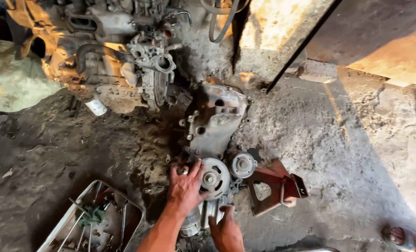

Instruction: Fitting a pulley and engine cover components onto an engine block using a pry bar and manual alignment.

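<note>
Pulley (214, 178): left hand (184, 187) splayed beside it, right hand (226, 230) below, fingers curled.

Two bare hands, left (185, 186) and right (226, 231). Two round grey metal pulleys (215, 177) (243, 164). One rusty red steel bracket (275, 186). One dented metal tool tray (65, 224). One sandalled foot (401, 237).

Hard sunlight entered from upper right, blowing out patches on the concrete floor (357, 140) and the engine block (100, 60), while the lower left lay in dim shadow; edges slightly soft.
</note>
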